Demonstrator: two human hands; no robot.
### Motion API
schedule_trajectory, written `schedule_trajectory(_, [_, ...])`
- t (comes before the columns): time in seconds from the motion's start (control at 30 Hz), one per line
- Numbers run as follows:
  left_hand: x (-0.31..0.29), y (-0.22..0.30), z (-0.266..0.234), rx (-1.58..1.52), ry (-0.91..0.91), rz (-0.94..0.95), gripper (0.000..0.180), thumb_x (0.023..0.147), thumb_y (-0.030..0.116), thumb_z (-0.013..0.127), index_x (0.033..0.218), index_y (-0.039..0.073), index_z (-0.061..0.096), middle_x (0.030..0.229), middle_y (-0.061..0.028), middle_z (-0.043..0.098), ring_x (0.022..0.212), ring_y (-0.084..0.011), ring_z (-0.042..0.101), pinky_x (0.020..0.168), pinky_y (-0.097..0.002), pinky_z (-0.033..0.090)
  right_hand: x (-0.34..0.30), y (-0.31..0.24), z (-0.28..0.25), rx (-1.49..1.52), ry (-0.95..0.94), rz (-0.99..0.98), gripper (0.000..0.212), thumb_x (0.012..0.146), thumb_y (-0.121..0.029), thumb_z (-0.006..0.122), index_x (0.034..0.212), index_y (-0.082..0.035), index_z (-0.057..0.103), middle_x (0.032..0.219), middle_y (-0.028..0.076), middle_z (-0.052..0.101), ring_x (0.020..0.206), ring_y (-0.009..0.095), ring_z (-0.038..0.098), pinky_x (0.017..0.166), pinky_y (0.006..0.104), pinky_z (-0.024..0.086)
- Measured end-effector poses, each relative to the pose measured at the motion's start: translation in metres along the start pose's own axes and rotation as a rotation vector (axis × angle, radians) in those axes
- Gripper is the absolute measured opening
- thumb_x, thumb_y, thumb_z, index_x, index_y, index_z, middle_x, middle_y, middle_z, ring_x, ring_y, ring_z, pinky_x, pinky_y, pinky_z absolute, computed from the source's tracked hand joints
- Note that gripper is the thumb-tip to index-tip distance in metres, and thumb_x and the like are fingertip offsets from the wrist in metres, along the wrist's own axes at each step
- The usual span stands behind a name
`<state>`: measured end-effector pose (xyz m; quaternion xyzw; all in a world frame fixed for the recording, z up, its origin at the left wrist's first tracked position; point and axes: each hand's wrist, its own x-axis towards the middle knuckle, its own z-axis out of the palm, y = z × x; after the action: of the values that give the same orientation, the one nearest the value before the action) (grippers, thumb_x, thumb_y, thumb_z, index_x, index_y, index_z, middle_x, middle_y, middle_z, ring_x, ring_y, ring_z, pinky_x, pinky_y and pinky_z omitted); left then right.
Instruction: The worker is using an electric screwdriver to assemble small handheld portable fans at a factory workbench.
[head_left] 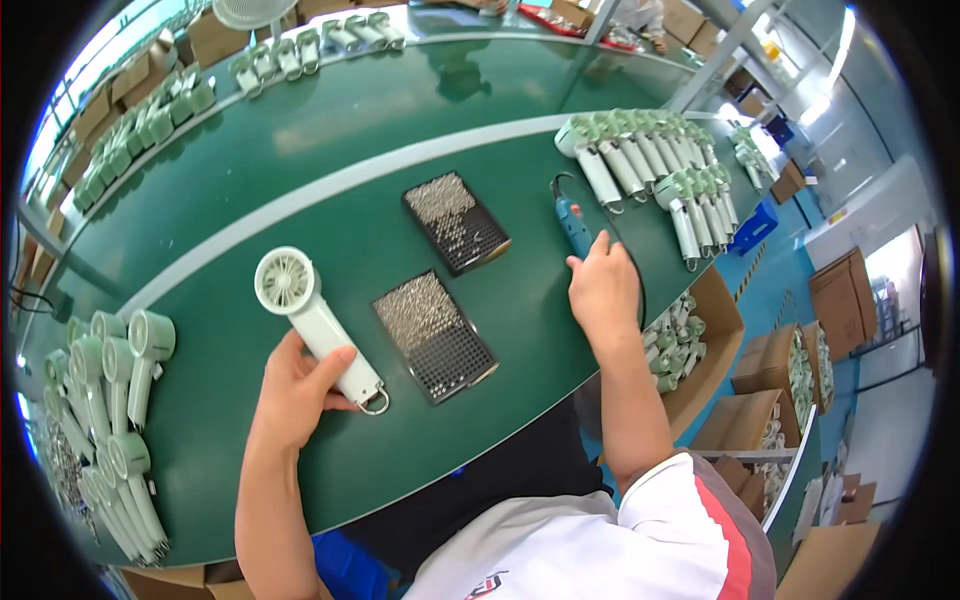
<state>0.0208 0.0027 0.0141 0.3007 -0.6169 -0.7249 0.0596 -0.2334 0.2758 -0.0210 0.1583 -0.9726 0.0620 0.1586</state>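
Observation:
My left hand (299,385) is wrapped round the handle of a pale green handheld fan (327,325). Its round grille points away from me at the upper left, and a metal loop hangs from the handle's lower end. To the right, my right hand (606,288) has its thumb and fingers at the near end of a blue electric screwdriver (573,226), which lies slanted over the table; the palm hides part of the grip. Between my hands are two black perforated trays, a nearer screw tray (449,362) and a farther screw tray (476,243), each partly filled with small metal screws.
Several fans (118,365) stand clustered at the table's left. Rows of fan handles (640,160) lie at the right. A raised grey strip (330,188) crosses the green table (220,430). A cardboard box (715,340) of parts sits below the right edge, beside a cable.

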Motion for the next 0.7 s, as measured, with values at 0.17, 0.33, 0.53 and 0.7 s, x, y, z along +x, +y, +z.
schedule_trajectory(0.17, [0.004,0.0,0.004,-0.023,-0.001,0.055,0.045,0.099,0.012,0.068,0.13,-0.013,0.047,0.101,-0.0221,0.072,0.082,-0.0287,0.077,0.063,-0.0364,0.067,-0.016,0.003,-0.001,-0.097,0.057,-0.104,0.057,0.099,-0.019,0.065,0.138,0.019,0.047,0.139,0.039,0.053,0.132,0.045,0.055,0.112,0.0437,0.045])
schedule_trajectory(0.33, [0.004,0.0,0.001,-0.039,0.03,0.066,0.045,0.099,0.013,0.069,0.128,-0.014,0.047,0.099,-0.0221,0.072,0.08,-0.028,0.077,0.063,-0.036,0.066,-0.035,-0.014,-0.014,-0.147,0.199,-0.255,0.047,0.098,-0.016,0.065,0.132,0.016,0.056,0.133,0.036,0.059,0.124,0.045,0.06,0.107,0.046,0.048])
schedule_trajectory(0.53, [0.006,-0.006,0.009,-0.01,0.08,0.159,0.046,0.096,0.025,0.074,0.117,-0.011,0.056,0.097,-0.0179,0.073,0.078,-0.0236,0.076,0.061,-0.0325,0.064,-0.087,-0.103,-0.079,0.65,0.205,-0.784,0.045,0.081,-0.009,0.084,0.122,0.003,0.068,0.108,0.016,0.068,0.096,0.034,0.066,0.085,0.0449,0.053])
schedule_trajectory(0.7, [-0.001,0.001,0.016,-0.053,0.15,0.118,0.053,0.091,0.03,0.081,0.112,-0.012,0.057,0.093,-0.0168,0.073,0.08,-0.0204,0.075,0.06,-0.0306,0.062,-0.121,-0.162,-0.076,0.537,0.132,-0.894,0.053,0.081,-0.016,0.083,0.123,0.009,0.065,0.109,0.018,0.066,0.098,0.035,0.064,0.084,0.043,0.051])
